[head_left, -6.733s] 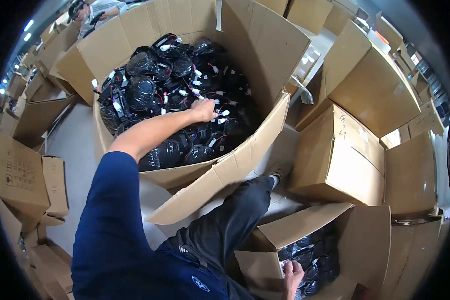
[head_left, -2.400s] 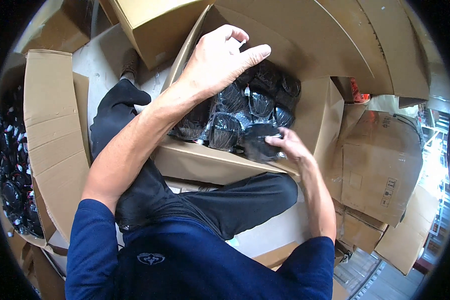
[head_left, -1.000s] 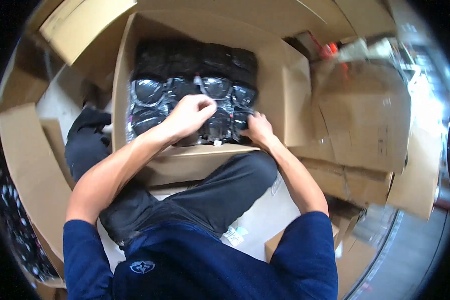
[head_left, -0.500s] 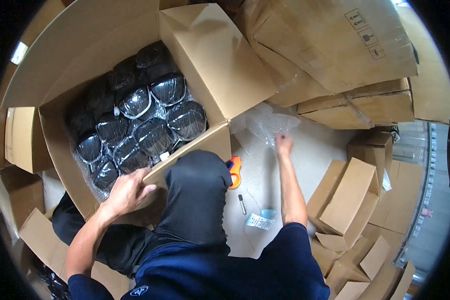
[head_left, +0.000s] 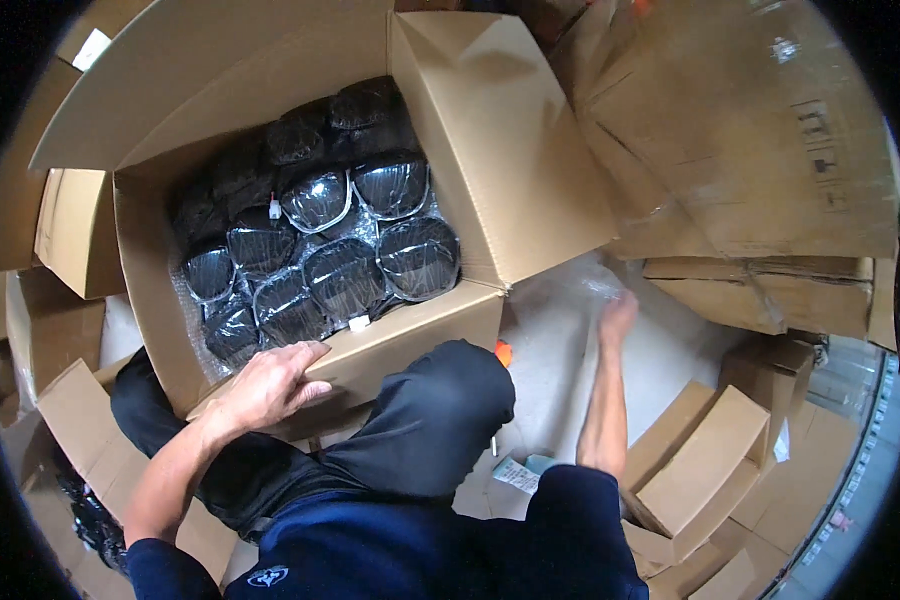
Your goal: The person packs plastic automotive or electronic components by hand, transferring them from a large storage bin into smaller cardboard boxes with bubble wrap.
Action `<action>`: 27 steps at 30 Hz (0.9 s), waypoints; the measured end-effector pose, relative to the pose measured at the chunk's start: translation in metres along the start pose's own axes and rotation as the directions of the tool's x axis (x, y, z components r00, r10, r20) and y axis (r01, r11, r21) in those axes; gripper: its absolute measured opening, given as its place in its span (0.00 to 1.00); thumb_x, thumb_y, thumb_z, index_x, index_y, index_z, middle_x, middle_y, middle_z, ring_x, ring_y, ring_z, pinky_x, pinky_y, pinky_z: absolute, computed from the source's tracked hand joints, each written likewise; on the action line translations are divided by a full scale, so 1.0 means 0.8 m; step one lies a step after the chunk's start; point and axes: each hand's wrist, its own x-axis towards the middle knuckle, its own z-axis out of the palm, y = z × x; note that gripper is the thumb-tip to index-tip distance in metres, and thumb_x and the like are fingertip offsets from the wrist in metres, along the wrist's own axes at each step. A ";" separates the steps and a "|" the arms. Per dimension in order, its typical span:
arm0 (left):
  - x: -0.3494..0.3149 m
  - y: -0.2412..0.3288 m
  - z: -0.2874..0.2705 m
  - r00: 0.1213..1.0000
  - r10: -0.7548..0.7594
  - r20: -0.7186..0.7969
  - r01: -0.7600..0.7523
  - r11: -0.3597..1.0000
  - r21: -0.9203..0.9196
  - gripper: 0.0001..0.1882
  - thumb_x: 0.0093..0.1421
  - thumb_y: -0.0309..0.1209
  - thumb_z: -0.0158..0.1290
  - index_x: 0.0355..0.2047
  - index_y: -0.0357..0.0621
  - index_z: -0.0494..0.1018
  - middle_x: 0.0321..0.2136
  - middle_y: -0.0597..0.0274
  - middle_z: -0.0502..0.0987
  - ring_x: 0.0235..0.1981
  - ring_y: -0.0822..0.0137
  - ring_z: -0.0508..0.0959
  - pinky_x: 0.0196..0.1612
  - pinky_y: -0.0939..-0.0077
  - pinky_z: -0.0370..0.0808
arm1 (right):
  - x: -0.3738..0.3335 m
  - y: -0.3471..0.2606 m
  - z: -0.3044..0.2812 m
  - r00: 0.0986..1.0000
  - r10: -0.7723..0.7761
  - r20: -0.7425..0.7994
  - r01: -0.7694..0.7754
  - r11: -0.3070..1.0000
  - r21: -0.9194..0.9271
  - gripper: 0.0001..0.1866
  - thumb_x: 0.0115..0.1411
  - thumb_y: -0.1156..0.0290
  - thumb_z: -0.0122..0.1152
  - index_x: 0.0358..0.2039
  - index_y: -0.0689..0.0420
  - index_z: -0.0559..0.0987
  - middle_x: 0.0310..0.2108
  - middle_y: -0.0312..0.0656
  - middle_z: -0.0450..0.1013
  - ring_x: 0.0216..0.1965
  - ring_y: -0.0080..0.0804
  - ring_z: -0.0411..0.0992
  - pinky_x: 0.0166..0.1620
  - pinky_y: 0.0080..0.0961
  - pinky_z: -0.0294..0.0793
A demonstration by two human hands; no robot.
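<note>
A large open cardboard box (head_left: 410, 330) stands in front of me. Inside lie several black rounded parts (head_left: 342, 282) wrapped in clear film, with bubble wrap (head_left: 202, 350) showing around them. My left hand (head_left: 275, 385) grips the box's near wall, fingers over the top edge and thumb on the outer side. To the right of the box, my right hand (head_left: 618, 318) is closed on a sheet of clear plastic wrap (head_left: 575, 283), which lies over the floor beside the box flap. Motion blurs this hand a little.
My bent knee (head_left: 460, 390) presses close to the box front. An orange tool (head_left: 504, 353) peeks out beside it, and a printed label (head_left: 516, 475) lies on the floor. Large cartons (head_left: 740, 130) stand at the far right; smaller open boxes (head_left: 705, 460) sit at the near right.
The view has shifted, so the box appears farther right and lower. My knee has swung right, covering most of the orange tool and the marker. Both hands keep their holds.
</note>
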 end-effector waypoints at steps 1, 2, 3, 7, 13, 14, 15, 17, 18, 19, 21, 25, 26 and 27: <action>-0.001 0.000 0.001 1.000 -0.001 0.023 0.000 1.000 0.007 0.26 0.64 0.40 0.57 0.55 0.35 0.68 0.45 0.40 0.77 0.45 0.42 0.78 0.47 0.53 0.76 | 0.017 -0.012 -0.050 0.985 0.142 -0.095 -0.113 0.959 0.260 0.08 0.64 0.75 0.54 0.41 0.64 0.77 0.34 0.45 0.77 0.35 0.36 0.75 0.41 0.33 0.77; -0.005 -0.005 0.004 1.000 -0.008 0.005 0.009 1.000 -0.005 0.25 0.64 0.41 0.56 0.54 0.36 0.70 0.44 0.40 0.77 0.44 0.42 0.79 0.47 0.54 0.76 | 0.035 -0.049 -0.102 0.984 0.117 -0.137 -0.075 0.958 0.275 0.07 0.65 0.76 0.54 0.41 0.65 0.77 0.34 0.43 0.77 0.35 0.31 0.74 0.41 0.29 0.77; -0.017 -0.012 0.002 0.999 0.011 -0.035 -0.010 1.000 0.015 0.24 0.64 0.39 0.57 0.53 0.36 0.71 0.44 0.40 0.77 0.44 0.43 0.79 0.48 0.55 0.77 | 0.046 -0.101 -0.149 0.983 0.086 -0.165 -0.033 0.954 0.297 0.07 0.66 0.77 0.53 0.41 0.65 0.77 0.34 0.41 0.76 0.35 0.25 0.73 0.41 0.25 0.76; 0.026 0.037 -0.002 0.855 0.248 -0.456 -0.268 0.963 0.022 0.27 0.62 0.39 0.61 0.55 0.34 0.71 0.50 0.41 0.76 0.51 0.46 0.78 0.54 0.60 0.76 | 0.045 -0.298 -0.338 0.979 -0.206 0.001 0.195 0.928 0.318 0.08 0.63 0.75 0.62 0.41 0.63 0.80 0.29 0.35 0.76 0.29 0.20 0.71 0.36 0.21 0.74; 0.072 0.279 -0.044 0.297 0.538 -0.789 -0.678 0.701 0.222 0.42 0.48 0.31 0.65 0.63 0.31 0.62 0.55 0.37 0.71 0.57 0.42 0.72 0.61 0.53 0.67 | -0.041 -0.518 -0.443 0.633 -0.771 0.074 0.746 0.632 0.211 0.07 0.55 0.79 0.66 0.35 0.62 0.81 0.28 0.49 0.78 0.27 0.43 0.77 0.33 0.31 0.77; 0.075 0.283 -0.046 0.248 0.483 -0.840 -0.604 0.755 0.255 0.40 0.47 0.26 0.60 0.63 0.30 0.62 0.52 0.37 0.73 0.53 0.41 0.73 0.59 0.53 0.67 | -0.055 -0.545 -0.453 0.581 -0.813 0.042 0.788 0.575 0.220 0.07 0.54 0.79 0.67 0.35 0.63 0.81 0.28 0.49 0.78 0.27 0.43 0.77 0.33 0.31 0.77; 0.070 0.285 -0.051 0.223 0.409 -0.885 -0.610 0.767 0.201 0.31 0.48 0.24 0.58 0.56 0.33 0.69 0.45 0.41 0.76 0.48 0.43 0.76 0.54 0.55 0.71 | -0.066 -0.561 -0.467 0.539 -0.842 0.014 0.820 0.529 0.221 0.08 0.53 0.80 0.67 0.35 0.63 0.81 0.28 0.49 0.78 0.27 0.44 0.77 0.32 0.31 0.77; 0.049 0.246 -0.074 0.346 0.398 -0.850 -0.483 0.852 0.202 0.21 0.48 0.22 0.57 0.45 0.37 0.74 0.38 0.46 0.78 0.42 0.47 0.79 0.48 0.59 0.75 | -0.075 -0.576 -0.482 0.516 -0.855 0.051 0.842 0.517 0.156 0.09 0.51 0.79 0.70 0.34 0.62 0.81 0.27 0.48 0.77 0.26 0.43 0.78 0.32 0.31 0.77; 0.036 0.218 -0.080 0.256 0.382 -0.888 -0.416 0.873 0.256 0.15 0.49 0.21 0.56 0.39 0.40 0.75 0.35 0.49 0.78 0.39 0.49 0.80 0.43 0.60 0.77 | -0.075 -0.583 -0.482 0.484 -0.873 0.056 0.860 0.487 0.153 0.11 0.50 0.77 0.71 0.34 0.60 0.81 0.26 0.48 0.76 0.25 0.44 0.77 0.30 0.32 0.75; 0.020 0.175 -0.092 0.279 0.421 -0.863 -0.328 0.887 0.326 0.16 0.49 0.22 0.57 0.40 0.41 0.76 0.35 0.50 0.79 0.38 0.49 0.80 0.42 0.59 0.78 | -0.075 -0.596 -0.476 0.462 -0.886 0.047 0.870 0.463 0.171 0.11 0.50 0.77 0.71 0.34 0.60 0.81 0.26 0.48 0.76 0.25 0.44 0.77 0.30 0.32 0.75; -0.026 0.089 -0.113 0.381 0.318 -0.868 -0.132 0.948 0.290 0.13 0.50 0.21 0.56 0.37 0.42 0.77 0.36 0.52 0.80 0.37 0.52 0.82 0.41 0.60 0.80 | -0.070 -0.621 -0.448 0.341 -0.904 0.258 0.923 0.374 0.092 0.10 0.49 0.77 0.72 0.33 0.58 0.81 0.25 0.46 0.73 0.24 0.43 0.75 0.29 0.34 0.74; -0.092 -0.021 -0.208 0.499 0.287 -0.818 0.258 0.851 0.457 0.11 0.52 0.22 0.52 0.35 0.46 0.78 0.33 0.51 0.80 0.38 0.50 0.82 0.42 0.57 0.80 | 0.026 -0.658 -0.332 0.146 -0.938 0.314 0.976 0.084 -0.202 0.03 0.50 0.81 0.57 0.23 0.58 0.76 0.29 0.49 0.71 0.30 0.49 0.76 0.33 0.43 0.77; -0.107 -0.043 -0.239 0.440 0.302 -0.846 0.330 0.821 0.465 0.08 0.54 0.24 0.51 0.34 0.44 0.78 0.33 0.50 0.80 0.38 0.48 0.81 0.42 0.57 0.79 | 0.054 -0.687 -0.325 0.086 -0.968 0.236 0.987 0.052 -0.150 0.04 0.49 0.83 0.57 0.22 0.60 0.76 0.30 0.48 0.72 0.34 0.48 0.77 0.35 0.41 0.78; -0.137 -0.044 -0.273 0.420 0.258 -0.870 0.392 0.813 0.430 0.08 0.58 0.25 0.49 0.34 0.42 0.78 0.34 0.48 0.80 0.38 0.45 0.81 0.42 0.57 0.79 | 0.066 -0.725 -0.325 0.088 -0.980 0.177 0.952 0.030 -0.306 0.04 0.49 0.83 0.57 0.25 0.60 0.78 0.34 0.48 0.76 0.39 0.47 0.77 0.42 0.39 0.78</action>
